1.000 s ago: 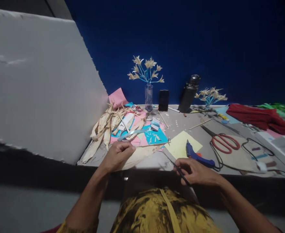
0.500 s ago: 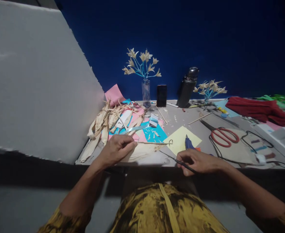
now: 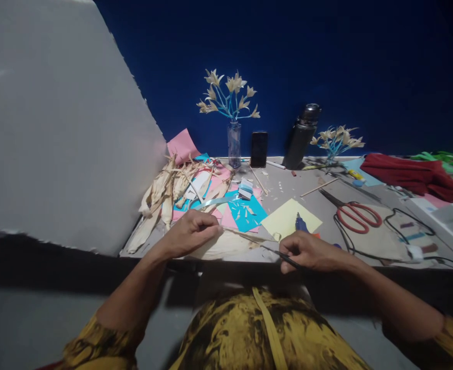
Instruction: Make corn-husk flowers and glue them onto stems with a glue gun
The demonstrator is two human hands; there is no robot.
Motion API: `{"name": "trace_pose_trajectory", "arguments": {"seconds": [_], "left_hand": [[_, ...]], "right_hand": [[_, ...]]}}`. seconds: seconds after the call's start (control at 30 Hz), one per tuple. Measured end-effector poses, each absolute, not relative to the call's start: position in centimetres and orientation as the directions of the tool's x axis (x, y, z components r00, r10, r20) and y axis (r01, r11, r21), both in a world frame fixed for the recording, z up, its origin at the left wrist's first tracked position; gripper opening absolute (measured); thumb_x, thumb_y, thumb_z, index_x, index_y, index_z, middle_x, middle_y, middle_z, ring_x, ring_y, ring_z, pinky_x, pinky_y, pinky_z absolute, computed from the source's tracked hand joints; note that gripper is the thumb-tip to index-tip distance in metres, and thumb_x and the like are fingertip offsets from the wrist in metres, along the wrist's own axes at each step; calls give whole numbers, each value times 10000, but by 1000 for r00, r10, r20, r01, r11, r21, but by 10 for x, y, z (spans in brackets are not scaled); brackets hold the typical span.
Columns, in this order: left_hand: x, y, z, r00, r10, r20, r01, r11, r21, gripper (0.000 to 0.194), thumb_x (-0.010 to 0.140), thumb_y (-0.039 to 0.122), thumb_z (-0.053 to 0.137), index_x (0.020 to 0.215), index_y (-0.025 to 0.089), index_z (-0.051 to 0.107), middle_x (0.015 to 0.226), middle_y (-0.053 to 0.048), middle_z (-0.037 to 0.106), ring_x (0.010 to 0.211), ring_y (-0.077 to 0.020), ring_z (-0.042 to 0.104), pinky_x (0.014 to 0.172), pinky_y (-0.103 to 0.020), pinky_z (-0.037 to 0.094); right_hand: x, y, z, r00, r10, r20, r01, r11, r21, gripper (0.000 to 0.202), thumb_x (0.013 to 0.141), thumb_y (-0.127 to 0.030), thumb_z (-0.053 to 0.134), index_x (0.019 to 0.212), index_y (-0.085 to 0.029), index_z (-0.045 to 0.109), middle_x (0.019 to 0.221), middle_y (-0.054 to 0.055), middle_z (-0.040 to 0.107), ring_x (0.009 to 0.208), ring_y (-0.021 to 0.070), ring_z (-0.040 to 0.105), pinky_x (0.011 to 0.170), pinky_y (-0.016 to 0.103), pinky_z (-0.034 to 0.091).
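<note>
My left hand (image 3: 189, 234) is closed in a pinch on a thin brown husk strip (image 3: 245, 236), which stretches rightward and ends in a small curl. Beneath it, a broad pale dried husk (image 3: 226, 247) lies at the table's front edge. In my right hand (image 3: 313, 251), curled fingers grip a slim dark pointed tool (image 3: 274, 251); its exact kind is unclear. The tool's tip points left, just below the strip. Right behind that hand, a blue glue gun (image 3: 300, 222) rests partly hidden on a yellow paper sheet (image 3: 278, 218).
Dried husks (image 3: 166, 187) are heaped at left beside blue paper (image 3: 245, 213) with scraps on it. Behind stand a vase of husk flowers (image 3: 234, 146), a phone (image 3: 259, 149) and a dark flask (image 3: 301, 139). Red-handled scissors (image 3: 359, 218) lie at right on a cloth pouch (image 3: 384, 236).
The husk strip's curled end has dropped lower and slightly right, closer to my right hand. My right hand and its tool have risen slightly. The camera view has shifted a little.
</note>
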State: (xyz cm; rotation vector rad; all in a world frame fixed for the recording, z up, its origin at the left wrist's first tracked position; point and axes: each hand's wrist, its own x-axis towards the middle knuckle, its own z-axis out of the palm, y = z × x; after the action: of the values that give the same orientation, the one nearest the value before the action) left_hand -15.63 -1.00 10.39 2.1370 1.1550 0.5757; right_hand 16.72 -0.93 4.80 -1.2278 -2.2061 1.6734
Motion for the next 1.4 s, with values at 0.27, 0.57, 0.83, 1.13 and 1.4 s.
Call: {"name": "trace_pose_trajectory", "arguments": {"seconds": [0.27,0.57,0.83,1.13,1.4], "left_hand": [[-153,-11,97,520,852,53,551,-382,742,376,879,329,526,553,142,536,540,36,410,545,-86,374,515,-213,302],[-151,-9,100,552,828,96,557,-452,696,354,873,289,540,551,140,549,531,32,469,536,-81,400,540,-208,328],[-152,-8,99,540,840,49,569,-407,715,328,871,302,546,593,136,596,553,23,506,554,-88,429,536,-205,334],[-142,-10,95,548,836,31,530,-375,761,322,862,317,554,594,141,581,547,31,471,549,-88,397,523,-209,320],[-147,-10,93,560,828,-30,517,-322,793,328,859,333,568,598,135,593,555,28,470,554,-88,399,524,-202,327]], "right_hand": [[150,-21,49,-711,592,-379,455,-24,-890,208,711,-317,707,722,-175,556,637,-47,490,591,100,401,544,229,278],[147,-18,52,-727,589,-352,430,-8,-903,360,737,-400,726,630,-183,459,601,-64,395,583,91,339,540,236,244],[149,-23,46,-735,578,-355,403,-48,-914,406,730,-385,723,580,-187,403,566,-74,346,559,83,299,525,238,219],[141,-28,42,-705,640,-306,367,-40,-929,322,740,-391,701,639,-182,478,614,-54,388,590,96,336,540,236,257],[136,-29,32,-724,610,-323,333,-102,-938,402,732,-510,707,654,-185,483,583,-56,412,551,94,359,521,234,265]]}}
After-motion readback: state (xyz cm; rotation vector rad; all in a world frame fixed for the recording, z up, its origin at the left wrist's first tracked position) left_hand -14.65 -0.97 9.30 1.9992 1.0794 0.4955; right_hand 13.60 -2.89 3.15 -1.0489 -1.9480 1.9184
